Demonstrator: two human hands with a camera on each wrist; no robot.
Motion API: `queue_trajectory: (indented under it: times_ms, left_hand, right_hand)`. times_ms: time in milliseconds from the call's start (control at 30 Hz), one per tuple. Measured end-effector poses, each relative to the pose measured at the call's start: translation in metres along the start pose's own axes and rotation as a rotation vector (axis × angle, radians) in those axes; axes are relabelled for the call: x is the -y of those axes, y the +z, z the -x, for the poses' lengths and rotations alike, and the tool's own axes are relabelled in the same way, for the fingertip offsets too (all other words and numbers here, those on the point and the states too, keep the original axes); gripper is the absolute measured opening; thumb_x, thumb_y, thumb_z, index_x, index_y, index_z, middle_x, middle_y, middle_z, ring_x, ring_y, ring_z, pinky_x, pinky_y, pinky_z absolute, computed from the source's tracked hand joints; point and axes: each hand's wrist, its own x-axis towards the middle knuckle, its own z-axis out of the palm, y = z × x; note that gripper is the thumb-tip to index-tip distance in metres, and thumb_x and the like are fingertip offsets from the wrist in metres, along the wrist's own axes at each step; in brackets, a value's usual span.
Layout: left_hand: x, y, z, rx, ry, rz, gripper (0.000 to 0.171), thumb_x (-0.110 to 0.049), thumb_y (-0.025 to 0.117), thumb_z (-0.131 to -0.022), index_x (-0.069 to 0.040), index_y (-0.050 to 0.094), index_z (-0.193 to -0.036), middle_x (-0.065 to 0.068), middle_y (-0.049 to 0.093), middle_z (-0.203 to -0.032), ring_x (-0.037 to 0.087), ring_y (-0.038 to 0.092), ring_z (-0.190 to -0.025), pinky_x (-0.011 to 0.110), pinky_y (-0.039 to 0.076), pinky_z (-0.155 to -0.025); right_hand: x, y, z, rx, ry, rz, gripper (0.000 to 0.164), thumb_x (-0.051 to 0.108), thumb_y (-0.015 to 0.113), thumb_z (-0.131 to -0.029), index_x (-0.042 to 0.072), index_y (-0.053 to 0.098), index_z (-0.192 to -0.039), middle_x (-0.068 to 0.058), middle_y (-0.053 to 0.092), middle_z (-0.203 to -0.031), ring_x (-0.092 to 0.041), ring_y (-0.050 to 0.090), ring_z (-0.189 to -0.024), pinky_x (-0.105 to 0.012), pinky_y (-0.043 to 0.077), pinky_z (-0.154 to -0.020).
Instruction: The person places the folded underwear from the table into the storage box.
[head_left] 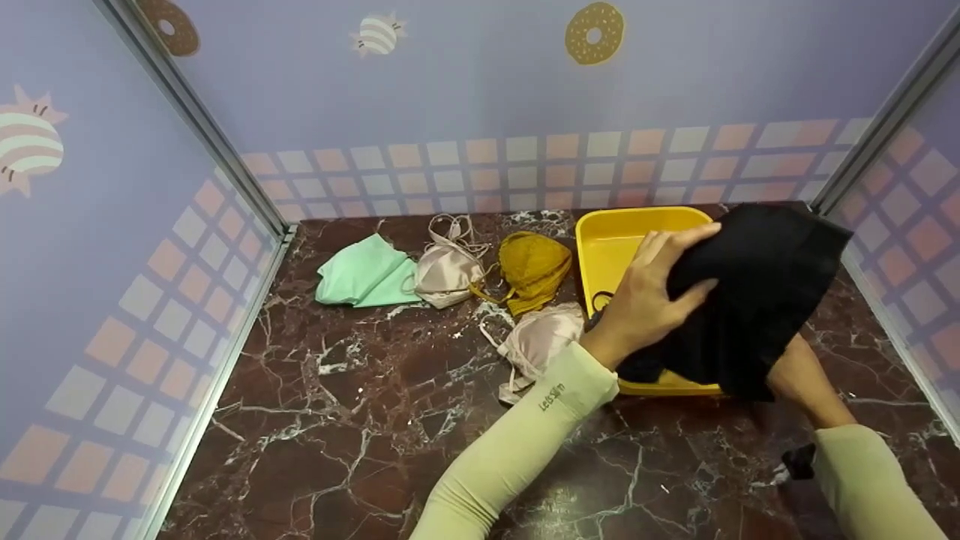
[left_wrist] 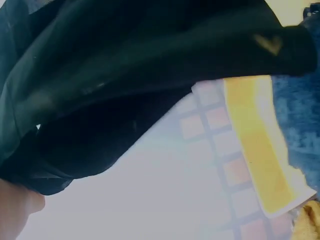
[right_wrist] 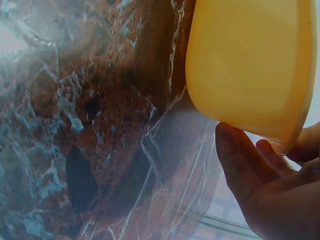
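Observation:
My left hand pinches a black garment between thumb and fingers, over a yellow tray. The cloth hangs in loose folds, and a small gold heart shows on it in the left wrist view. My right hand grips the tray's corner, thumb at the rim and fingers beneath, in the right wrist view. In the head view the garment hides most of that hand. Dark blue denim-like cloth lies at the tray in the left wrist view. A pale pink bra lies left of the tray.
Left of the tray are a mustard bra, a champagne satin bra and a folded mint-green cloth. A small black thing lies by the right sleeve. Printed panels enclose the dark marble table on three sides.

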Motion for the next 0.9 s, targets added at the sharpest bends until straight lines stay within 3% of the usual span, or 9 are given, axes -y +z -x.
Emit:
queue_trajectory:
  times_ms: [100, 200, 267, 433, 600, 700, 767, 900]
  left_hand:
    - [0.01, 0.006, 0.009, 0.019, -0.017, -0.043, 0.052, -0.023, 0.06, -0.079, -0.015, 0.039, -0.126, -0.004, 0.046, -0.119, 0.007, 0.038, -0.105, 0.021, 0.023, -0.093]
    - [0.024, 0.013, 0.023, 0.063, -0.059, -0.124, 0.055, -0.023, 0.061, -0.078, -0.019, 0.037, -0.128, -0.003, 0.047, -0.113, 0.008, 0.038, -0.103, 0.021, 0.021, -0.094]
    - [0.034, 0.018, 0.035, 0.112, -0.104, -0.191, 0.057, -0.023, 0.062, -0.078, -0.022, 0.035, -0.129, -0.004, 0.047, -0.108, 0.008, 0.038, -0.1, 0.021, 0.021, -0.093]
    - [0.049, 0.028, 0.06, 0.277, -0.232, -0.355, 0.06, -0.025, 0.063, -0.076, -0.029, 0.035, -0.129, -0.004, 0.046, -0.104, 0.01, 0.038, -0.097, 0.023, 0.024, -0.089]
    - [0.052, 0.036, 0.072, 0.49, -0.348, -0.479, 0.063, -0.033, 0.064, -0.074, -0.035, 0.033, -0.129, -0.001, 0.046, -0.102, 0.014, 0.036, -0.096, 0.027, 0.027, -0.08]
    - [0.052, 0.04, 0.076, 0.622, -0.436, -0.511, 0.065, -0.039, 0.063, -0.073, -0.039, 0.031, -0.129, 0.0, 0.046, -0.106, 0.015, 0.033, -0.097, 0.03, 0.024, -0.082]
    - [0.053, 0.041, 0.079, 0.675, -0.471, -0.511, 0.065, -0.043, 0.062, -0.073, -0.039, 0.03, -0.13, -0.001, 0.045, -0.111, 0.016, 0.032, -0.1, 0.032, 0.022, -0.086]
    - [0.056, 0.04, 0.083, 0.685, -0.49, -0.457, 0.065, -0.047, 0.06, -0.073, -0.035, 0.031, -0.13, -0.002, 0.042, -0.121, 0.016, 0.031, -0.108, 0.033, 0.018, -0.093]
  right_hand:
    - [0.001, 0.001, -0.001, 0.01, 0.049, 0.026, 0.029, 0.001, 0.04, -0.085, -0.008, 0.046, -0.112, -0.022, 0.047, -0.097, -0.027, 0.046, -0.069, -0.029, 0.036, -0.056]
    - [0.002, 0.001, -0.001, 0.031, 0.043, 0.046, 0.036, -0.004, 0.033, -0.086, -0.007, 0.044, -0.12, -0.021, 0.041, -0.113, -0.032, 0.043, -0.089, -0.03, 0.032, -0.066]
    - [0.003, 0.001, -0.001, 0.047, 0.056, 0.035, 0.041, -0.002, 0.032, -0.087, -0.004, 0.035, -0.128, -0.021, 0.037, -0.121, -0.034, 0.039, -0.101, -0.028, 0.03, -0.07]
    - [0.004, 0.002, -0.001, 0.059, 0.091, 0.018, 0.045, 0.0, 0.031, -0.089, 0.005, 0.025, -0.134, -0.021, 0.034, -0.125, -0.035, 0.035, -0.106, -0.029, 0.03, -0.072]
    - [0.004, 0.001, -0.002, 0.066, 0.116, 0.0, 0.046, -0.001, 0.03, -0.089, 0.005, 0.024, -0.134, -0.021, 0.032, -0.126, -0.035, 0.035, -0.105, -0.037, 0.032, -0.074]
    - [0.005, 0.0, -0.002, 0.076, 0.116, -0.005, 0.046, 0.0, 0.03, -0.089, 0.004, 0.023, -0.134, -0.022, 0.03, -0.126, -0.038, 0.033, -0.108, -0.045, 0.03, -0.077]
    - [0.005, 0.0, -0.002, 0.08, 0.113, -0.007, 0.046, 0.0, 0.03, -0.089, 0.004, 0.023, -0.134, -0.023, 0.03, -0.126, -0.04, 0.032, -0.108, -0.047, 0.029, -0.077]
    - [0.005, 0.0, -0.002, 0.073, 0.105, -0.013, 0.046, -0.001, 0.03, -0.088, 0.002, 0.023, -0.134, -0.024, 0.03, -0.126, -0.04, 0.032, -0.109, -0.05, 0.028, -0.08]
